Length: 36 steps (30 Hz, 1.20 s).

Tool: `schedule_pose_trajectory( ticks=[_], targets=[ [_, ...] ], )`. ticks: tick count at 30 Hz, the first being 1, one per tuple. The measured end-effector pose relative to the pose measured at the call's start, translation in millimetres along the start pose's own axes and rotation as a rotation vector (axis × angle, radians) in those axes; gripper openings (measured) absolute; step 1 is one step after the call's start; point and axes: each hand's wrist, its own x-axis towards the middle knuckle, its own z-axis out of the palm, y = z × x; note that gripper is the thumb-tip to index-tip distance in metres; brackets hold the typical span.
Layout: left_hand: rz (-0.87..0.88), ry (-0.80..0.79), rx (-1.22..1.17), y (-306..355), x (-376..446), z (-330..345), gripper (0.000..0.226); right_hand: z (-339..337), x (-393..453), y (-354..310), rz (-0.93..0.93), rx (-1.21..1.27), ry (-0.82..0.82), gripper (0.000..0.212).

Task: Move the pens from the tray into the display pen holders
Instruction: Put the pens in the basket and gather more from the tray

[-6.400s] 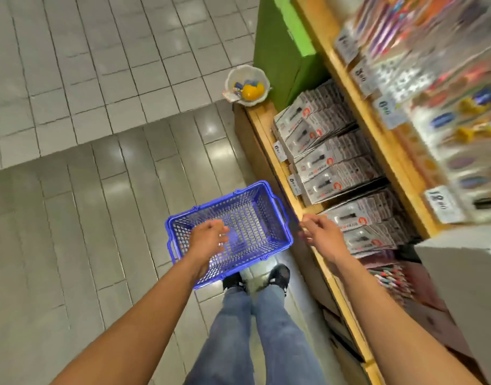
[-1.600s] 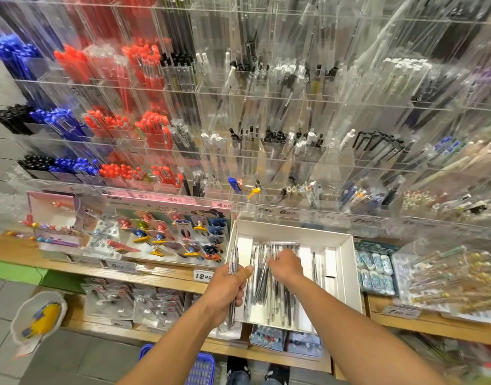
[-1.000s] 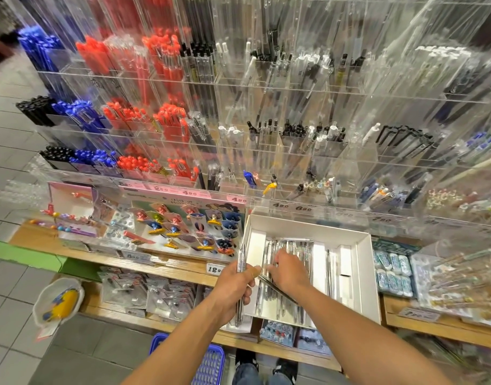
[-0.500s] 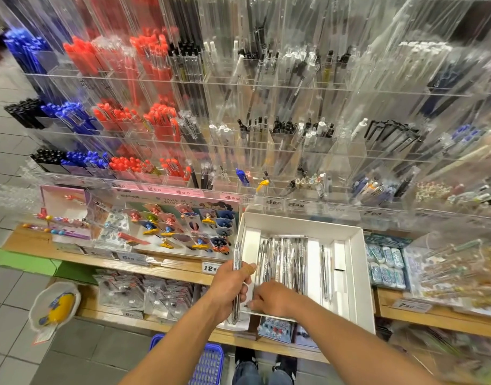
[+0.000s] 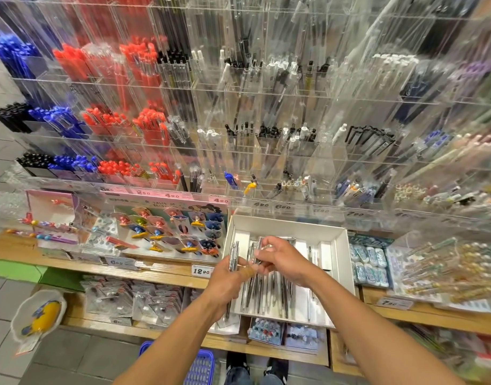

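Low in the middle of the frame sits a white tray (image 5: 341,273) on a wooden shelf (image 5: 160,269), with many thin silver pens (image 5: 269,290) lying in it side by side. The left hand (image 5: 224,284) is curled round a small bunch of pens (image 5: 233,257), held upright just at the tray's left edge. The right hand (image 5: 283,262) is over the middle of the tray with its fingers bent; it seems to pinch another pen near the left thumb, but the blur makes that hard to tell.

It looks like the person is gathering pens into one bunch. To do this well, each new pen should go in beside the others, all tips the same way, so the bunch stays neat. The left hand should hold firmly enough that no pen slides out the bottom.

The clear pen holders (image 5: 266,151) fill the whole upper part of the frame. Some in the middle rows look half full. Pens in a holder should match the ones going in, so it is wise to look first.
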Motion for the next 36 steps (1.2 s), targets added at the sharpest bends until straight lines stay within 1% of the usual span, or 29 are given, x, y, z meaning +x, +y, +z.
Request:
schedule_pose_trajectory(
  ticks=[2,3,4,6,7,8,9,11,13,15,18,20,22,25,29,31,32,34,36],
  targets=[
    [0.004,-0.043,0.027,3.8,-0.5,5.1,0.031,4.7,-2.1,-2.7,-0.008,0.018,-0.047,0.009],
    [0.007,-0.055,0.031,4.5,0.0,6.8,0.033,6.2,-1.6,-1.5,-0.027,-0.008,-0.023,0.010],
    [0.006,-0.054,0.038,5.2,0.0,8.0,0.032,6.4,-0.3,1.2,-0.053,-0.067,0.042,0.015],
    [-0.002,-0.029,0.035,4.0,0.7,8.8,0.028,2.1,5.2,10.5,-0.078,-0.244,0.237,0.023],
    [-0.007,-0.017,0.024,2.2,1.8,8.5,0.029,-1.7,8.8,16.0,-0.071,-0.359,0.315,0.024],
    [-0.016,-0.002,0.010,1.1,2.6,7.9,0.032,-5.6,12.9,23.1,-0.043,-0.479,0.350,0.022],
    [-0.024,0.013,0.008,-0.4,4.5,6.8,0.032,-8.3,17.1,31.4,0.009,-0.581,0.343,0.022],
    [-0.037,0.028,0.009,-2.9,7.1,3.2,0.025,-8.5,24.1,47.4,0.109,-0.707,0.282,0.036],
    [-0.071,0.015,-0.029,-5.5,8.0,-1.3,0.026,-4.3,30.5,59.2,0.135,-0.774,0.257,0.045],
    [-0.115,-0.012,-0.046,-7.5,7.3,-4.7,0.029,-0.7,37.5,66.8,0.108,-0.826,0.267,0.047],
    [-0.156,-0.048,-0.112,-10.6,4.6,-7.6,0.026,3.1,44.7,73.0,0.068,-0.855,0.300,0.037],
    [-0.167,-0.050,-0.172,-13.2,3.3,-8.9,0.032,5.3,46.6,75.1,0.055,-0.843,0.331,0.026],
    [-0.172,-0.043,-0.173,-15.5,1.9,-10.3,0.036,4.7,46.8,74.0,0.064,-0.806,0.363,0.015],
    [-0.160,-0.029,-0.134,-16.1,1.7,-11.1,0.042,-1.7,42.2,66.8,0.093,-0.697,0.363,0.012],
    [-0.095,-0.033,-0.102,-11.2,4.0,-7.0,0.038,-9.9,24.7,46.3,0.006,-0.554,0.336,0.010],
    [-0.057,-0.038,-0.109,-7.2,5.0,-3.6,0.035,-13.7,15.1,27.2,-0.038,-0.385,0.291,0.012],
    [-0.051,-0.029,-0.114,-4.3,5.3,-2.0,0.038,-15.3,10.5,17.0,-0.055,-0.285,0.251,0.011],
    [-0.057,-0.013,-0.119,1.7,5.9,1.2,0.053,-17.7,1.9,-1.3,-0.084,-0.117,0.163,0.008],
    [-0.067,-0.041,-0.091,6.6,6.9,3.8,0.065,-17.4,-4.0,-12.4,-0.105,-0.031,0.092,0.008]
  ],
)
